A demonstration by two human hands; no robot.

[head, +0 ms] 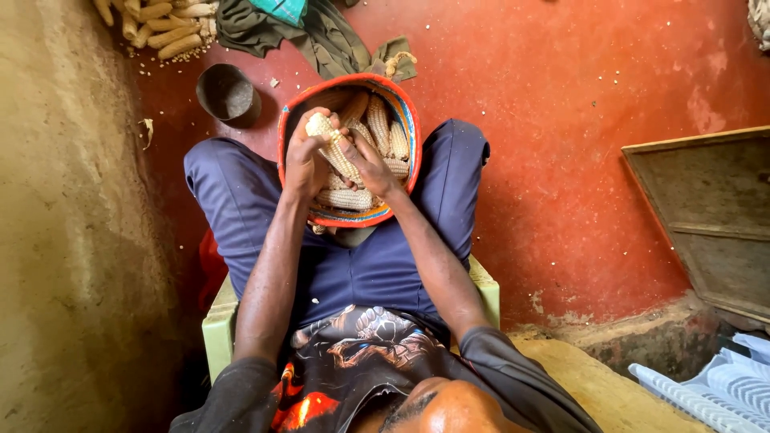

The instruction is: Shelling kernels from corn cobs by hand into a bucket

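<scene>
I sit on a pale green stool with a round woven basket, red-rimmed with blue, held between my knees. It holds several pale maize cobs. Both hands grip one cob over the basket. My left hand wraps its upper end. My right hand holds the lower end, thumb pressed on the kernels.
The floor is red, with scattered kernels. A dark round tin stands beyond my left knee. A heap of stripped cobs and a crumpled cloth lie farther out. A wooden frame leans at right; white plastic lies bottom right. An earthen wall runs along the left.
</scene>
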